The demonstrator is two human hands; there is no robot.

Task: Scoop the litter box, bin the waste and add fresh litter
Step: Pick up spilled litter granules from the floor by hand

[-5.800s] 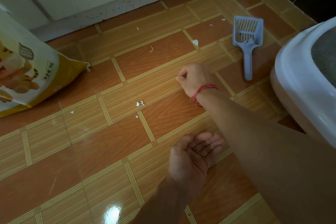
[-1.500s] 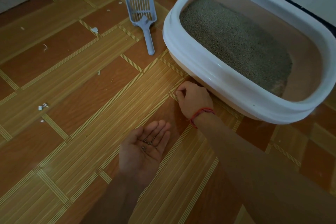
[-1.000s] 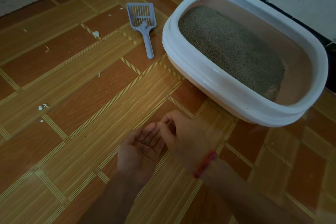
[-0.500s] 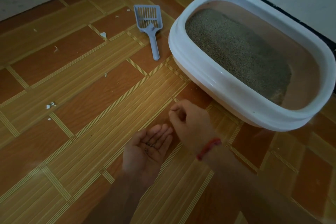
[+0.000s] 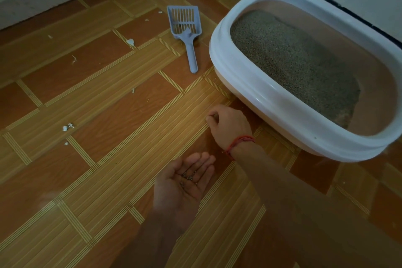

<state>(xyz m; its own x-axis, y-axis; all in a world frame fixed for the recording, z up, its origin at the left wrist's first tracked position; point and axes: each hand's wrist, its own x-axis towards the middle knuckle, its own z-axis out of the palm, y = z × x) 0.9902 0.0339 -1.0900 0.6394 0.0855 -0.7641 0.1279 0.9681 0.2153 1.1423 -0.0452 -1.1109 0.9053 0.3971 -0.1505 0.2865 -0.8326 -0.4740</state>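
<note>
Fingertips (image 5: 210, 118) of the right hand (image 5: 229, 125) are bunched together and down on the tiled floor (image 5: 113, 115), just beside the near wall of the litter box (image 5: 252, 87). We cannot tell whether a grain sits between them. Left hand (image 5: 185, 183) lies palm up just below, lower centre of frame, fingers together and lightly cupped, carrying a few dark litter grains (image 5: 189, 177).

Litter box fills the right side of the frame, on the floor against the wall. Its long axis runs from upper centre to lower right. Grey litter (image 5: 293, 61) lies as a band along that axis, with bare pinkish pan showing at the far side and the lower-right end.

Scoop (image 5: 185, 26) lies flat on the floor left of the box, near but apart from it. Its slotted head points to the top of the frame, handle down-frame and tilted slightly right.

Progress, as we judge it: we are at stray-grain pickup by hand, with the scoop set aside. No bin or litter bag is in frame, so binning and the top-up look not yet done; the bare pan suggests fresh litter is needed. White scraps (image 5: 67, 127) dot the floor at left.
</note>
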